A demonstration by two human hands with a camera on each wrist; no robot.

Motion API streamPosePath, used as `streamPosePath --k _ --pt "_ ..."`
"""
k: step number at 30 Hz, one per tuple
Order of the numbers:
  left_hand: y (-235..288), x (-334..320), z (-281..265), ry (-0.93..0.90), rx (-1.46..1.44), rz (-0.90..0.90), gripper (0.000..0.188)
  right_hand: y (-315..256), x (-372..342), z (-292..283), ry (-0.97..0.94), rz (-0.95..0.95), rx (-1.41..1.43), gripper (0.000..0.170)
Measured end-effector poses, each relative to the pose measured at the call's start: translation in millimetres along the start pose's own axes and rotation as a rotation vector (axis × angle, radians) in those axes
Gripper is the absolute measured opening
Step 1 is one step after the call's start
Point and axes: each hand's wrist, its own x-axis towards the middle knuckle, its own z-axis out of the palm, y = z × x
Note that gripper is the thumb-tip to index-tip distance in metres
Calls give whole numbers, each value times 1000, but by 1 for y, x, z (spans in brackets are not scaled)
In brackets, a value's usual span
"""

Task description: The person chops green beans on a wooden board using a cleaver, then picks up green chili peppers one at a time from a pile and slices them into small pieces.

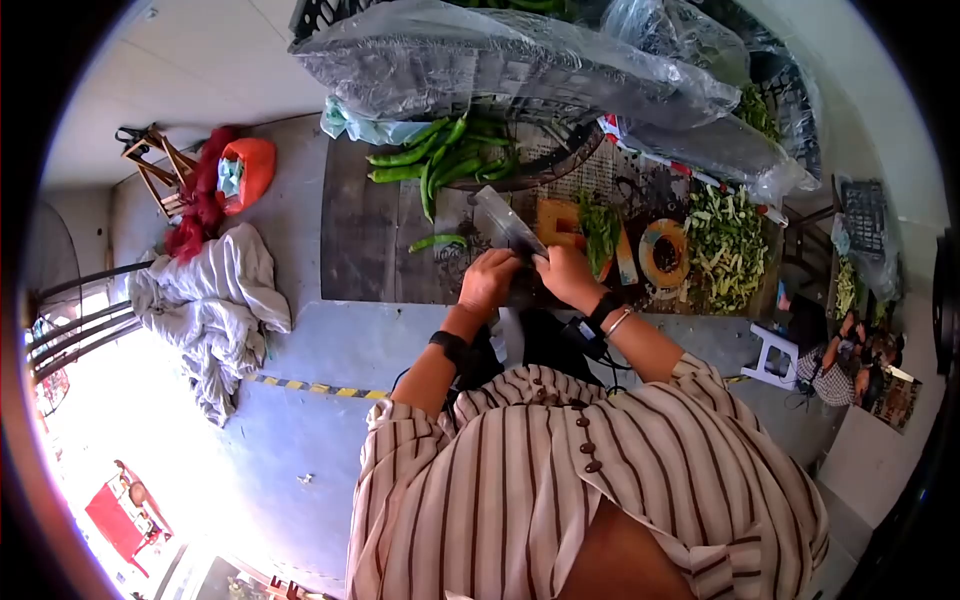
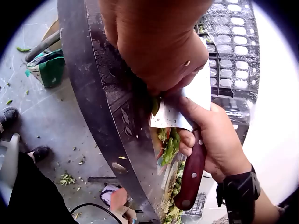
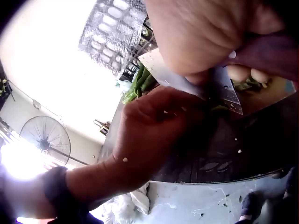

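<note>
My right hand (image 1: 568, 275) grips a cleaver (image 1: 508, 222) by its dark red riveted handle (image 2: 191, 177). The broad blade (image 3: 168, 74) stands close beside the fingers of my left hand (image 1: 488, 280). Those fingers are curled down over the board, holding a green pepper (image 2: 155, 106), most of it hidden under them. A single long green pepper (image 1: 437, 242) lies left of the blade, and a pile of whole green peppers (image 1: 445, 160) sits farther back. To the right of the cleaver is a small heap of cut green pieces (image 1: 600, 232).
A large mound of chopped greens (image 1: 728, 245) covers the right end of the dark wooden board (image 1: 360, 250). Plastic-lined black crates (image 1: 520, 60) stand along its back edge. A grey cloth (image 1: 215, 300) lies at the left; a white stool (image 1: 772, 355) stands at the right.
</note>
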Motion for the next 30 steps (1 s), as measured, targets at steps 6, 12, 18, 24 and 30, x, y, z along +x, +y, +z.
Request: streamPosePath --k 6,12,18,24,30 --pt "1 -11 -3 -39 -12 5 24 -7 -12 -29 -116 -57 -39 25" --pt "4 -9 -3 0 -8 -15 23 -2 -22 -27 -178 -135 -105 24" --pt "3 -9 -2 -2 3 -40 21 -8 -20 -28 -246 -117 -153 24" --pt "2 -11 1 14 -20 -39 21 -3 -15 -4 -127 -115 -155 25" --pt "3 -3 -3 -39 -1 15 20 10 -8 0 16 0 37 30"
